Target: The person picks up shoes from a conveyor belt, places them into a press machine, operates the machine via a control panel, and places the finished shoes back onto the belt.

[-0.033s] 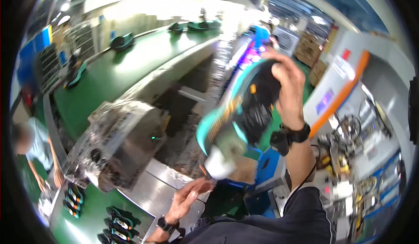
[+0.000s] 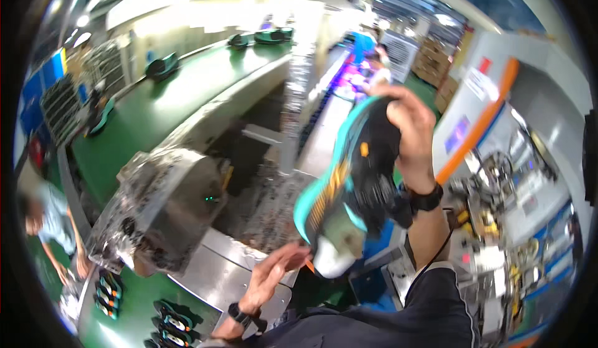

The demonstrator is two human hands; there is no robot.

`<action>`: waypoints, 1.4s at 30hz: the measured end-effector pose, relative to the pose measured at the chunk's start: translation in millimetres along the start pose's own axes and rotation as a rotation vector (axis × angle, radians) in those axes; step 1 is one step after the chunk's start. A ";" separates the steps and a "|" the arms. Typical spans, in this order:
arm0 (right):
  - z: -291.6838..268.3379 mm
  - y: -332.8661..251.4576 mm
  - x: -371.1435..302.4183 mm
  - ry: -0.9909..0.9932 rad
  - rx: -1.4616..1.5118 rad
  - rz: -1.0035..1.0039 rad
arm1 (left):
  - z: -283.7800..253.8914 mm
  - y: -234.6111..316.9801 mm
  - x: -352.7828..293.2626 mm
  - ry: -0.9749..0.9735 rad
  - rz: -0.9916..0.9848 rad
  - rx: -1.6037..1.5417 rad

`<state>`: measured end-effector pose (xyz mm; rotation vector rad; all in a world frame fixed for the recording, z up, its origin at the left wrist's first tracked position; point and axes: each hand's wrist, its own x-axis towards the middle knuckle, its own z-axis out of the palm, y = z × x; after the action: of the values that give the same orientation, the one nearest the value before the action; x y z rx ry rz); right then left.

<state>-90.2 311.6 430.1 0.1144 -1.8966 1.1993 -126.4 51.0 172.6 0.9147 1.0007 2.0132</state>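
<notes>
the right hand [image 2: 408,130] is raised high in front of the camera, its fingers [image 2: 398,102] clenched around the heel end of a black and teal shoe [image 2: 349,186]. the shoe hangs toe-down and tilted, blurred, with a pale form showing at its lower end. the left hand [image 2: 274,273] sits just below the toe, fingers released and spread, palm up, close to the shoe; whether it touches cannot be told. both wrists wear dark bands.

beneath the hands a steel bench [image 2: 218,273] slopes away, and to its left stands a grey machine [image 2: 168,204] wrapped in clear plastic, with a small green light on its side. a long green conveyor [image 2: 156,111] curves from the lower left up toward the back of the hall, carrying more teal shoes [image 2: 161,66] well apart from one another. dark soles [image 2: 168,323] lie in a row at the lower left edge. another person [image 2: 50,223] bends over the belt at far left. white and orange cabinets [image 2: 479,117] line the right side, with cluttered shelves [image 2: 523,223] below them. bright strip lights run along the ceiling.
</notes>
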 end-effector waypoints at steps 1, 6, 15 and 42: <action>-26.5 -7.5 -24.8 -0.024 -0.037 0.054 | 22.8 2.8 32.4 -0.114 -0.008 -0.104; -125.0 -18.5 -147.2 0.193 -0.056 0.177 | 144.3 -39.4 101.5 -0.608 -0.367 -0.587; -272.5 -37.3 -412.7 0.781 0.057 0.300 | 348.4 -190.4 113.9 -0.729 -0.126 0.245; -514.1 -159.6 -623.1 1.673 -1.192 0.870 | 724.3 -619.7 146.1 -0.826 -0.410 1.026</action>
<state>690.4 407.7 186.4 -1.8372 -0.6855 0.0680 560.5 709.5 15.8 1.6739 1.5187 0.5468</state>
